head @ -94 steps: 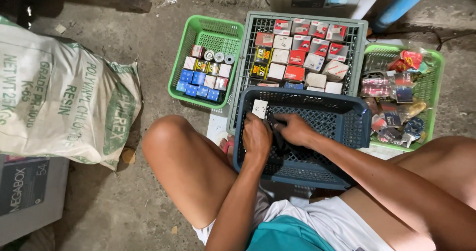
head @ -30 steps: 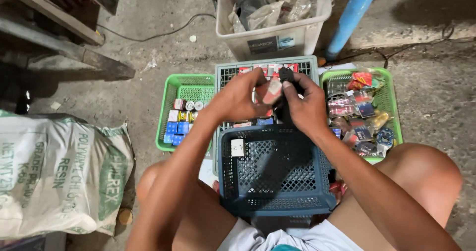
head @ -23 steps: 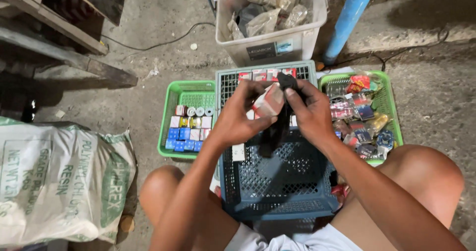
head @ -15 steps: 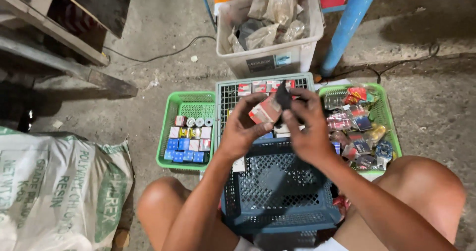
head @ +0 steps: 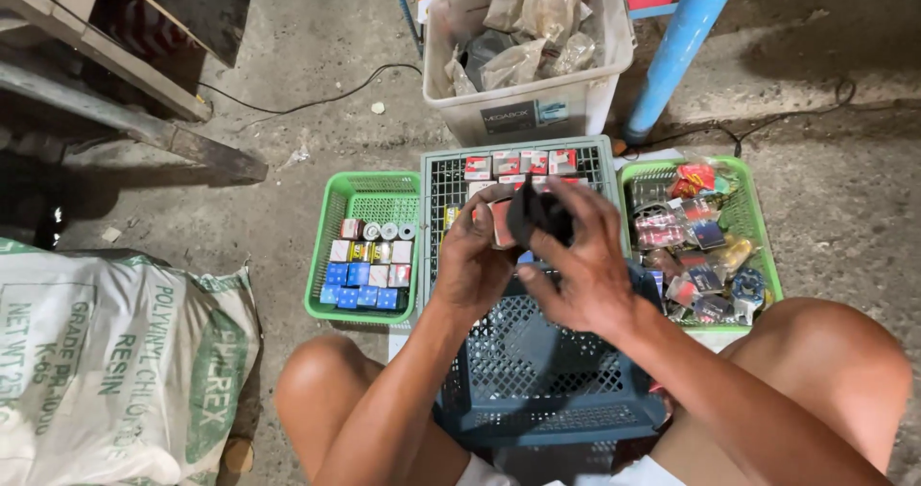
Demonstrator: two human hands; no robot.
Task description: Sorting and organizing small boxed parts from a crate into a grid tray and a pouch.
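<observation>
My left hand grips a small red and white box above a dark blue plastic basket that sits between my knees. Right beside it, my right hand holds a small black part, touching the box. Behind my hands lies a grey wire basket with rows of red and white boxes. A green basket with small blue and white boxes is to the left. Another green basket with packaged parts is to the right.
A white plastic bin stuffed with plastic bags stands farther back. A blue pipe rises beside it. A large printed sack lies at the left. Wooden beams and a black cable cross the concrete floor.
Three seconds ago both hands were down inside the blue basket. They rose holding the box and black part, and the camera tilted up, showing the bin and pipe.
</observation>
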